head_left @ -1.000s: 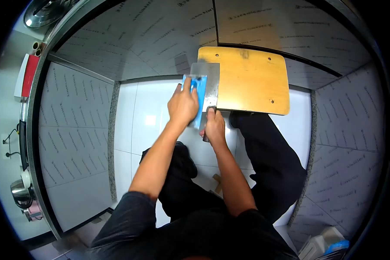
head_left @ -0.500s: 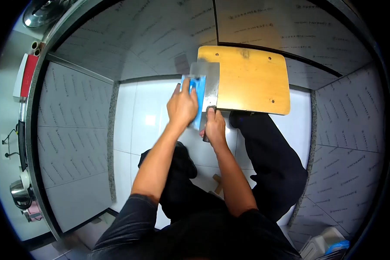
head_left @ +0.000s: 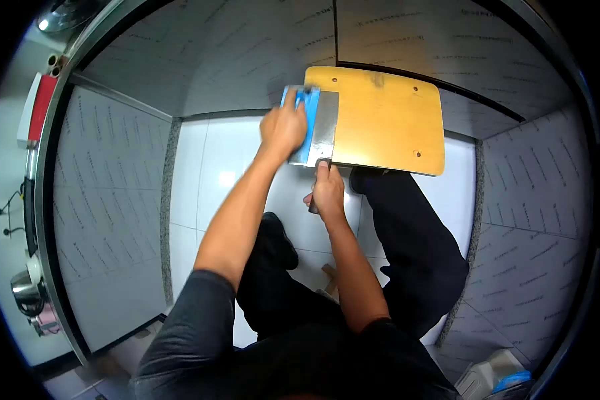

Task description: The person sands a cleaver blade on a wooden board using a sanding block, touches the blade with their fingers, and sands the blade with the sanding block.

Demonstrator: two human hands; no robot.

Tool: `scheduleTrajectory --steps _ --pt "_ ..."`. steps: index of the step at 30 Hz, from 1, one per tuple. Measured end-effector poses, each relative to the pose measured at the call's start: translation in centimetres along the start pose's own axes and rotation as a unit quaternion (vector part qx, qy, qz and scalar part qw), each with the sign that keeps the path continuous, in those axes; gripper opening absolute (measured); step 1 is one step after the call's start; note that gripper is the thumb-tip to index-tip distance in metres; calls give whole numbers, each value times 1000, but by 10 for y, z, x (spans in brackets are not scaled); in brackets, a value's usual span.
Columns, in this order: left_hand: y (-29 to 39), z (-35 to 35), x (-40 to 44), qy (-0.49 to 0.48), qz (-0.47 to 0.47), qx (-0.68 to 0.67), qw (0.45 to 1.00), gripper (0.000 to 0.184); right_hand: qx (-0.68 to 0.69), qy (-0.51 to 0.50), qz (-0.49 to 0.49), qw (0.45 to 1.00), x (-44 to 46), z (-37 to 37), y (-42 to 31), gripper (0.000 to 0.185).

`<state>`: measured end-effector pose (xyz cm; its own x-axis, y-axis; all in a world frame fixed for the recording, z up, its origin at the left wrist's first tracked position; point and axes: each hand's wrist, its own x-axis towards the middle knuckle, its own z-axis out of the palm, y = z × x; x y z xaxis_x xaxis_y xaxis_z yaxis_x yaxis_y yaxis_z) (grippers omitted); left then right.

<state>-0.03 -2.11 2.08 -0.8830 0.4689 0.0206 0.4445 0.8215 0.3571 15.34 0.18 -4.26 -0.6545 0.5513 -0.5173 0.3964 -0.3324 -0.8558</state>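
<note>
A yellow wooden board (head_left: 387,123) with dark screw holes lies level beyond my knees. A wide metal blade (head_left: 325,127) rests on its left edge, its handle pointing toward me. My right hand (head_left: 327,190) is wrapped round the dark handle, with the thumb on top. My left hand (head_left: 285,127) grips a blue flat tool (head_left: 307,127) that lies along the left side of the blade. The fingers of this hand are slightly blurred, and its palm hides part of the blue tool. The underside of the blue tool cannot be seen.
White floor tiles (head_left: 200,160) lie below, with grey patterned panels (head_left: 113,193) around them. My black shoe (head_left: 273,243) stands at the left. A small wooden piece (head_left: 330,280) lies between my legs. A counter at the far left holds a metal pot (head_left: 27,293) and a red box (head_left: 42,107).
The blue tool and my left hand have moved up, away from me, along the blade. My right hand still holds the blade's handle. The view has shifted slightly.
</note>
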Motion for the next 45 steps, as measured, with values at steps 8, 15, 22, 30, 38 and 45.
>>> scheduleTrajectory --steps 8,15,22,30,38,45 --pt "-6 3 -56 -22 -27 6 999 47 11 -5 -2 1000 -2 -1 -4 47" --pt "-1 8 22 20 6 -4 1000 48 -15 -8 24 1000 -1 -2 -7 48" --pt "-11 3 -60 21 -3 -35 999 47 -17 -4 -10 1000 -3 -1 -7 50" --pt "-6 -20 43 24 -42 -49 998 51 20 6 -31 999 2 4 4 47" --pt "-80 -83 -92 143 -159 -489 846 47 42 -59 -106 992 -50 11 -17 47" --pt "-98 -133 -132 76 -123 -576 804 19 49 -175 -146 972 -117 -19 -101 41"
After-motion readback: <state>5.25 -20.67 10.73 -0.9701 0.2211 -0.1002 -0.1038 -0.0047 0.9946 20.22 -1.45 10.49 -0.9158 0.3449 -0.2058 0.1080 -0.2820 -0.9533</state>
